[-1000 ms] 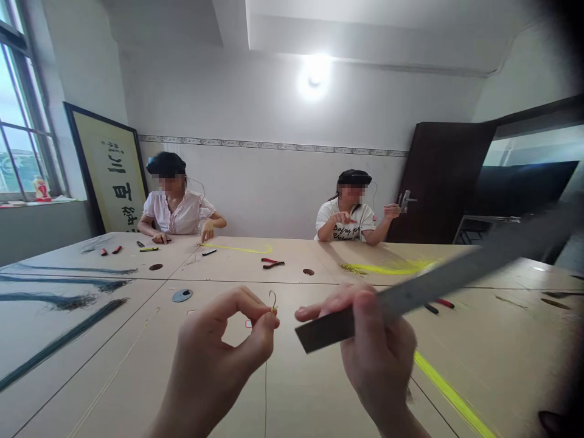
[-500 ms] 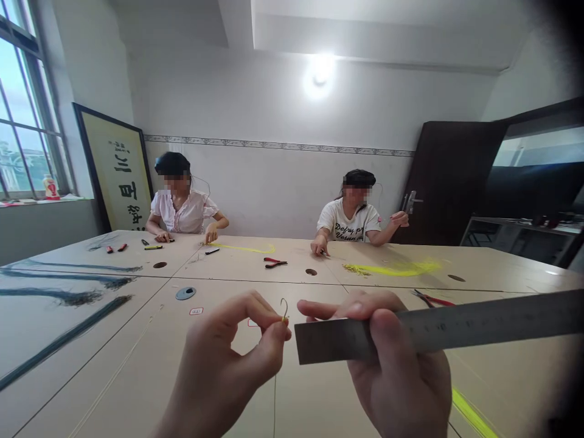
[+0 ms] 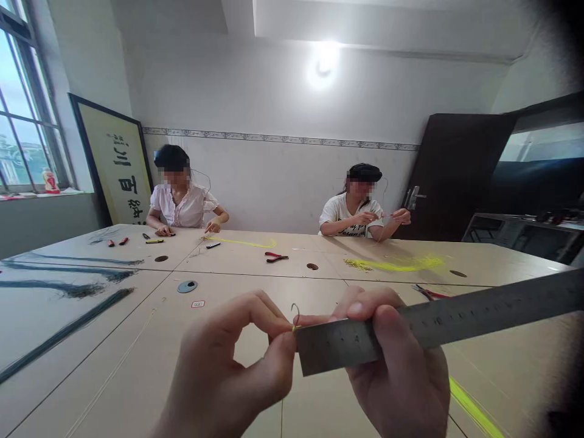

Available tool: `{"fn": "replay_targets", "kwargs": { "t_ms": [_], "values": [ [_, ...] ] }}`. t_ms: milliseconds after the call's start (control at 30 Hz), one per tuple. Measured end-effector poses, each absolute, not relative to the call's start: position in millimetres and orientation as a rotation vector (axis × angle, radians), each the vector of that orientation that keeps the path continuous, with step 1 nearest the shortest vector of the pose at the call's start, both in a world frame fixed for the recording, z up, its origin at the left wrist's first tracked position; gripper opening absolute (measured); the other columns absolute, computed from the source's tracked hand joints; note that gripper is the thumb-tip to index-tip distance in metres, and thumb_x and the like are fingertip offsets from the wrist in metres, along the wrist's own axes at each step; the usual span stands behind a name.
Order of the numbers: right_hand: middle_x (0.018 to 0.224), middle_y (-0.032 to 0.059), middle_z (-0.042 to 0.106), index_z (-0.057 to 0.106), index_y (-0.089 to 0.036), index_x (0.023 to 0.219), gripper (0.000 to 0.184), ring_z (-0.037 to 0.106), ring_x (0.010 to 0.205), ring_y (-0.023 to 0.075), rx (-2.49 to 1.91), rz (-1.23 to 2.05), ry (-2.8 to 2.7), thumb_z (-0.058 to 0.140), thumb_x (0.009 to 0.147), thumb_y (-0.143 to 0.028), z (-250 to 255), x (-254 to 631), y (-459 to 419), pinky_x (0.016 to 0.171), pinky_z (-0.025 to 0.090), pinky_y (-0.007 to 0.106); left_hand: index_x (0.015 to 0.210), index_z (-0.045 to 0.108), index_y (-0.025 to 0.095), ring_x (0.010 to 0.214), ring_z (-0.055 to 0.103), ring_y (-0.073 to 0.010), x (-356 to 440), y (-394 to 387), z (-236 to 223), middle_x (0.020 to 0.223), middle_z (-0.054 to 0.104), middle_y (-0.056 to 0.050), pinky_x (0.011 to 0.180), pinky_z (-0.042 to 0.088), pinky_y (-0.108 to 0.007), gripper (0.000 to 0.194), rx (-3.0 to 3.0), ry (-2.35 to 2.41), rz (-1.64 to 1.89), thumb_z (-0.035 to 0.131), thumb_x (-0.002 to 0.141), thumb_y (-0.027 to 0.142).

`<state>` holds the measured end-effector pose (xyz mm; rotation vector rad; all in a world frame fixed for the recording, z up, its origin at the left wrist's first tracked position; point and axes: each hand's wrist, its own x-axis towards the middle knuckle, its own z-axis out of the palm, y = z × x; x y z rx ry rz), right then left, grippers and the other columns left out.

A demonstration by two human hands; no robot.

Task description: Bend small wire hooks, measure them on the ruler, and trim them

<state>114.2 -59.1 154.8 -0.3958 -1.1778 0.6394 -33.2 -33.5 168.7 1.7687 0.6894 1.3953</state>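
Observation:
Between thumb and forefinger, my left hand (image 3: 241, 359) pinches a small fish hook (image 3: 297, 314) with yellow line tied at its shank. The hook's bend points upward above the fingertips. My right hand (image 3: 396, 365) grips a steel ruler (image 3: 479, 313) near its left end, thumb in front and fingers behind. The ruler slants up to the right, out of the picture. Its square left end is right beside the hook and my left fingertips; whether they touch, I cannot tell.
Bundles of dark blue line (image 3: 68, 331) lie on the left of the table (image 3: 219, 389). Yellow line (image 3: 406, 265) with hooks lies farther back, near red-handled pliers (image 3: 276, 257) and another pair (image 3: 424, 293). Two people (image 3: 185, 201) sit across the table. A yellow bundle (image 3: 474, 407) lies at lower right.
The hook in my left hand and the ruler's end have come together, closing the gap between them. The ruler's face has turned so markings show. The right-hand person has raised a hand from the table.

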Motion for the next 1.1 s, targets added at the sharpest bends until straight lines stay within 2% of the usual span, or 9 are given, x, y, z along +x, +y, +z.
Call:
{"fn": "replay_targets", "kwargs": {
  "t_ms": [133, 300, 500, 633, 800, 967, 1100],
  "values": [
    [0.068, -0.0021, 0.062, 0.070, -0.024, 0.078, 0.019, 0.063, 0.061, 0.0108, -0.378, 0.628, -1.176, 0.057, 0.089, -0.033, 155, 110, -58, 0.056, 0.056, 0.019, 0.050, 0.056, 0.021, 0.055, 0.050, -0.0088, -28, -40, 171, 0.055, 0.056, 0.007, 0.054, 0.036, -0.021, 0.015, 1.665, 0.773, 1.440, 0.057, 0.066, 0.020],
    [0.064, -0.0019, 0.063, 0.069, -0.024, 0.074, 0.033, 0.071, 0.064, 0.0163, -0.431, 0.672, -1.107, 0.048, 0.093, -0.043, 154, 121, -49, 0.065, 0.059, 0.027, 0.050, 0.055, 0.022, 0.055, 0.051, -0.0084, -25, -43, 171, 0.054, 0.056, 0.008, 0.055, 0.039, -0.020, 0.016, 1.636, 0.794, 1.483, 0.057, 0.065, 0.018],
    [0.054, -0.0018, 0.063, 0.067, -0.020, 0.063, 0.030, 0.071, 0.052, 0.0198, -0.625, 0.916, -1.047, 0.067, 0.079, -0.045, 161, 134, -45, 0.049, 0.058, 0.023, 0.052, 0.056, 0.022, 0.055, 0.053, -0.0070, -29, -34, 165, 0.055, 0.056, 0.008, 0.053, 0.040, -0.017, 0.017, 1.725, 0.746, 1.513, 0.058, 0.067, 0.015],
    [0.054, -0.0011, 0.065, 0.068, -0.020, 0.066, 0.037, 0.074, 0.063, 0.0205, -0.522, 0.875, -1.134, 0.055, 0.089, -0.046, 159, 127, -55, 0.061, 0.062, 0.029, 0.055, 0.056, 0.021, 0.055, 0.056, -0.0076, -32, -26, 165, 0.056, 0.059, 0.007, 0.052, 0.042, -0.017, 0.017, 1.821, 0.691, 1.521, 0.058, 0.070, 0.014],
    [0.074, 0.0002, 0.074, 0.070, -0.024, 0.083, 0.036, 0.074, 0.074, 0.0166, -0.389, 0.672, -1.390, 0.041, 0.097, -0.039, 157, 124, -61, 0.072, 0.061, 0.028, 0.052, 0.053, 0.021, 0.053, 0.057, -0.0085, -31, -25, 170, 0.054, 0.060, 0.007, 0.051, 0.043, -0.018, 0.018, 1.842, 0.683, 1.525, 0.056, 0.068, 0.013],
    [0.082, -0.0031, 0.071, 0.068, -0.028, 0.091, 0.018, 0.073, 0.078, 0.0155, -0.345, 0.612, -1.361, 0.051, 0.094, -0.033, 156, 126, -60, 0.078, 0.061, 0.030, 0.054, 0.055, 0.021, 0.053, 0.055, -0.0068, -33, -23, 166, 0.056, 0.058, 0.008, 0.052, 0.040, -0.016, 0.018, 1.805, 0.665, 1.548, 0.058, 0.071, 0.013],
    [0.081, -0.0032, 0.068, 0.069, -0.027, 0.089, 0.019, 0.072, 0.085, 0.0176, -0.366, 0.573, -1.288, 0.051, 0.094, -0.031, 155, 125, -58, 0.083, 0.060, 0.029, 0.056, 0.056, 0.022, 0.056, 0.055, -0.0072, -34, -24, 164, 0.058, 0.059, 0.008, 0.052, 0.040, -0.017, 0.017, 1.810, 0.688, 1.526, 0.058, 0.072, 0.015]
  ]
}}
